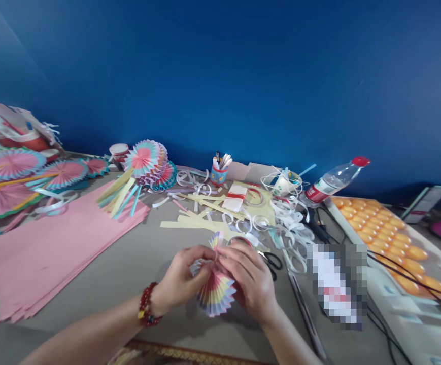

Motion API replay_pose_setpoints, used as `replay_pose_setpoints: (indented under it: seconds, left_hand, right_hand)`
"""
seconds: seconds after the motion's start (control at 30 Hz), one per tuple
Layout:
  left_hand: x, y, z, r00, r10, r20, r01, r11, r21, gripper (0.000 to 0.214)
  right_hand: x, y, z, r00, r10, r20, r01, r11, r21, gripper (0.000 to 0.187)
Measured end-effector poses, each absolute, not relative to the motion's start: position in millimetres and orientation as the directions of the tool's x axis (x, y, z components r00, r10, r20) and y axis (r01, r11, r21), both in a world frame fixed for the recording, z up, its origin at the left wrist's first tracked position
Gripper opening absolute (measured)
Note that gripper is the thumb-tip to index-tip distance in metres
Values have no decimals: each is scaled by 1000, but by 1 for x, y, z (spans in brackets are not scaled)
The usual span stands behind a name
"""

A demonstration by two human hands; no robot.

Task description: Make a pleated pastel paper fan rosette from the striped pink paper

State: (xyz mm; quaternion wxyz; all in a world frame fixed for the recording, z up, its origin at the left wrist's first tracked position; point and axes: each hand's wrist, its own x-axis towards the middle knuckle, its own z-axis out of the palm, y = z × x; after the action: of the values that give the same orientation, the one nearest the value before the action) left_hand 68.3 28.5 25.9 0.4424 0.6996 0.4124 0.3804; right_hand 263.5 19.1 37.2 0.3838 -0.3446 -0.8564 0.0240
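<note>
A small pleated paper fan (216, 294) in pink, yellow and blue bands sits between both hands near the table's front edge. My left hand (182, 279), with a red bead bracelet on the wrist, pinches the fan's upper left edge. My right hand (248, 279) grips the fan's right side, fingers closed over the folds. The two hands' fingertips meet at the top of the fan. Black-handled scissors (271, 261) lie just right of my right hand.
A stack of pink paper sheets (53, 248) lies at left. Finished paper fans (147, 162) and larger pink ones (10, 172) sit at the back left. White paper strips (289, 223), yellow strips, a pen cup (218, 172), a tilted water bottle (332, 180) and black cables crowd the middle and right.
</note>
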Motion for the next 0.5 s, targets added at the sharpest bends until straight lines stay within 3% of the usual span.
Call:
replay_pose_setpoints:
  seconds: [0.5]
  left_hand:
    - [69, 31, 25, 324, 944, 56, 123, -100, 987, 11]
  right_hand:
    - [263, 19, 35, -498, 593, 633, 550, 780, -298, 34]
